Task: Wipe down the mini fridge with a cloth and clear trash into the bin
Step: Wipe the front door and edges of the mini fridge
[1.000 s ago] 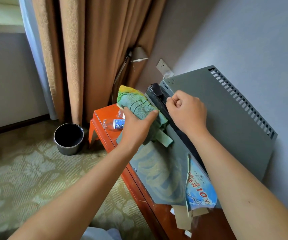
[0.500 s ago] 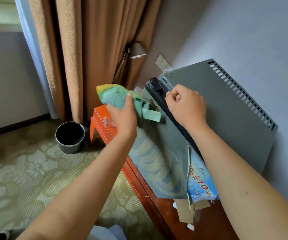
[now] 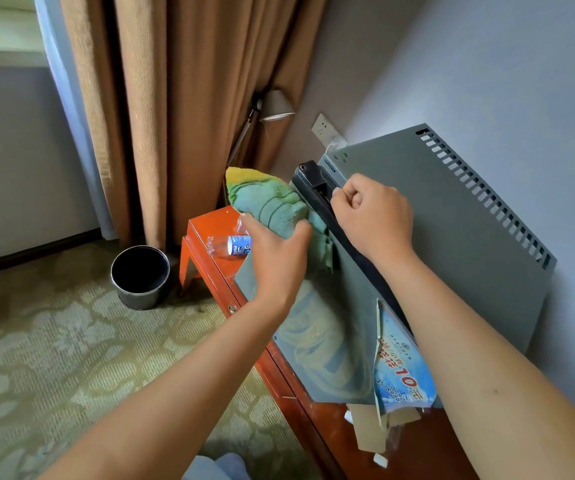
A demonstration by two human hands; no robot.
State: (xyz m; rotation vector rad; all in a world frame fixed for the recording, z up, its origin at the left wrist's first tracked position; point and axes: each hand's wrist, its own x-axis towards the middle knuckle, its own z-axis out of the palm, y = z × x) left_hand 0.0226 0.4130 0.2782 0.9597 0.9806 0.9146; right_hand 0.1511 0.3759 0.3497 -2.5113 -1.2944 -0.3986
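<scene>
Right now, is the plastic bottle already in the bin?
No: the plastic bottle lies on its side on the orange table, while the black bin stands on the carpet beside it.

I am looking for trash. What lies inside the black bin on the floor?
The bin looks dark and empty as far as visible; its near inner wall and part of the bottom are hidden by the rim.
</scene>
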